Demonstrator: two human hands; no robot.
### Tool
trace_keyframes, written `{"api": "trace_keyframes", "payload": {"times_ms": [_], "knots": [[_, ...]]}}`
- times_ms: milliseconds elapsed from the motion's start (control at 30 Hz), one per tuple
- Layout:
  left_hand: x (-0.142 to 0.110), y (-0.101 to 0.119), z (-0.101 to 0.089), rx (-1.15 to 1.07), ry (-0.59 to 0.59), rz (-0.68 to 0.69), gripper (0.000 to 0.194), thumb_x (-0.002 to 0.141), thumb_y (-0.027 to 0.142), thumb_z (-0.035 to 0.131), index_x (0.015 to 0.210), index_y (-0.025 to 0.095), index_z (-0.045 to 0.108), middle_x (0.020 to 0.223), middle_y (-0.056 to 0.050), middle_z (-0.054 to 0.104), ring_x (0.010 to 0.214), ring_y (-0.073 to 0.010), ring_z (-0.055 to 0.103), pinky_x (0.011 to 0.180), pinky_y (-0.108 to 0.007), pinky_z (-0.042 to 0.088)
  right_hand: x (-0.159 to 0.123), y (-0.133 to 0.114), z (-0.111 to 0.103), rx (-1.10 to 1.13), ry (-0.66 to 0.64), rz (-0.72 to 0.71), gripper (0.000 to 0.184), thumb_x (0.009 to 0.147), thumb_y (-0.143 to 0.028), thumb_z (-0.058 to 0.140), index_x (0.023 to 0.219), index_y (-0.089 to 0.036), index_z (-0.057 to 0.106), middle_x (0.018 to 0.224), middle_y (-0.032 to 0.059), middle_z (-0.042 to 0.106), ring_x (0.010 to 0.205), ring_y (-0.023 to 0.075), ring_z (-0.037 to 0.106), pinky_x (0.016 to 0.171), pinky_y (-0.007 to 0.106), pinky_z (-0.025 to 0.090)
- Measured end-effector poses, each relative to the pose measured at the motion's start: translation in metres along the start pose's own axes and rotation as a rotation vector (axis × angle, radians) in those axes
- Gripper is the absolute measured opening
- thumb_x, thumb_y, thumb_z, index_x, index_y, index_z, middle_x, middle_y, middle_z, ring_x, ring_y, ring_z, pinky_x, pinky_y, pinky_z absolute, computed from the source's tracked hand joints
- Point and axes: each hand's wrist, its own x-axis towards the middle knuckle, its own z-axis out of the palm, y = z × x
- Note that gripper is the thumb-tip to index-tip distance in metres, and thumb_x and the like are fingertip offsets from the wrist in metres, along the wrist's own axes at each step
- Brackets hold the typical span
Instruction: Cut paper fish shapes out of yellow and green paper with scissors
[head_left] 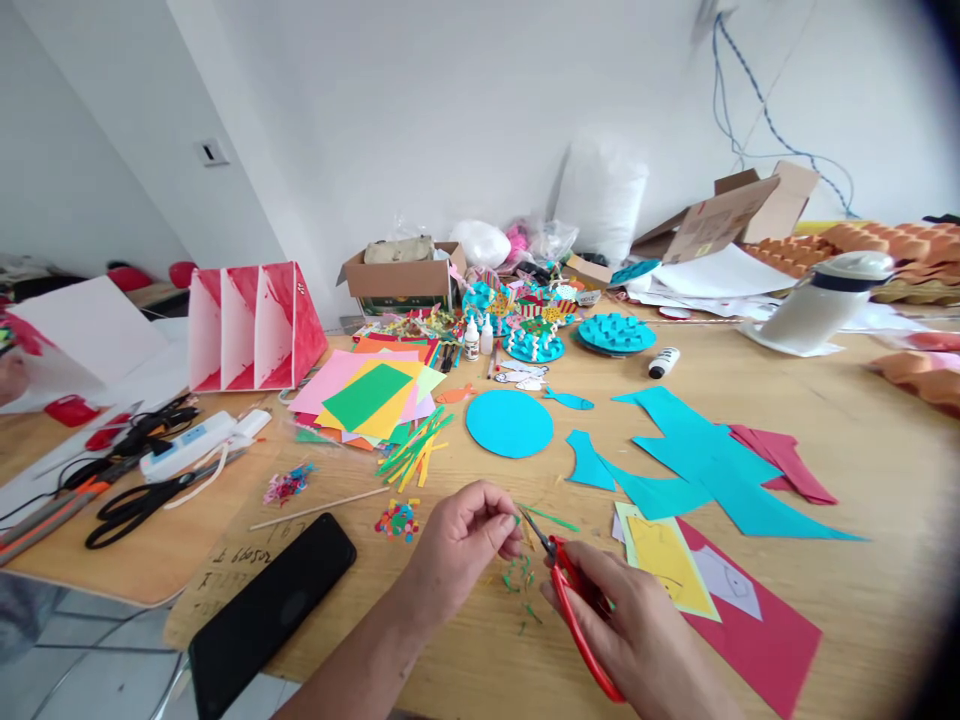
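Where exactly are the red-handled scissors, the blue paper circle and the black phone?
Red-handled scissors (pixel 577 637): head view, on the outer side of the red handle.
Blue paper circle (pixel 509 423): head view, on the centre of the disc.
Black phone (pixel 274 612): head view, on the middle of its dark face.

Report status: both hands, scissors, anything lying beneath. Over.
Left hand pinched, any held piece too small to tell. Right hand gripping red-handled metal scissors, blades toward left hand. Small green clippings scattered on light-brown wooden table below.
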Motion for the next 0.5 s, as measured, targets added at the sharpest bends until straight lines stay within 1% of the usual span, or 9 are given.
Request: {"api": "trace_keyframes", "payload": {"times_ms": [133,200,267,333,433,500], "knots": [[0.0,0.0,-0.001,-0.014,0.061,-0.039,0.009,0.069,0.022,0.058,0.069,0.014,0.054,0.057,0.002,0.057,0.055,-0.0093,0.055,0.054,-0.021,0.044,0.003,-0.006,-0.003,0.212,-0.072,0.079,0.03,0.085,-0.038,0.037,0.061,-0.021,0.043,0.054,-0.0019,0.048,0.05,0.0132,0.044,0.045,0.023,0.033],[0.001,-0.002,-0.001,-0.029,0.076,-0.07,0.011,0.068,0.024,0.059,0.069,0.014,0.054,0.058,0.001,0.058,0.054,-0.0096,0.055,0.052,-0.021,0.044,0.005,-0.006,-0.003,0.366,-0.072,0.117,0.026,0.081,-0.039,0.043,0.063,-0.02,0.047,0.054,-0.003,0.048,0.051,0.013,0.045,0.045,0.023,0.034],[0.001,-0.004,-0.001,-0.039,0.078,-0.086,0.013,0.067,0.026,0.06,0.069,0.014,0.055,0.058,0.001,0.059,0.053,-0.0098,0.056,0.05,-0.02,0.043,0.009,-0.006,-0.001,0.507,0.002,0.15,0.018,0.075,-0.037,0.052,0.07,-0.02,0.053,0.056,-0.003,0.051,0.053,0.0137,0.049,0.047,0.024,0.036],[0.002,-0.006,0.0,-0.033,0.07,-0.084,0.013,0.067,0.026,0.06,0.068,0.014,0.055,0.058,0.001,0.059,0.052,-0.0099,0.056,0.049,-0.02,0.042,0.015,-0.007,0.001,0.589,0.113,0.171,0.017,0.069,-0.034,0.059,0.078,-0.02,0.057,0.064,-0.0008,0.058,0.058,0.0154,0.054,0.051,0.025,0.041],[0.002,-0.006,0.002,-0.002,0.049,-0.081,0.011,0.067,0.024,0.059,0.068,0.015,0.054,0.058,0.001,0.059,0.052,-0.01,0.056,0.048,-0.02,0.042,0.023,-0.012,0.003,0.603,0.228,0.178,0.017,0.068,-0.031,0.06,0.08,-0.02,0.057,0.075,0.0027,0.064,0.064,0.0173,0.058,0.056,0.028,0.045],[0.001,-0.006,0.003,0.039,0.041,-0.077,0.008,0.068,0.023,0.057,0.067,0.015,0.053,0.057,0.002,0.057,0.052,-0.0101,0.056,0.048,-0.02,0.042,0.027,-0.015,0.003,0.59,0.248,0.17,0.017,0.068,-0.03,0.061,0.08,-0.02,0.056,0.076,0.0032,0.064,0.065,0.0178,0.06,0.058,0.028,0.047]]}}
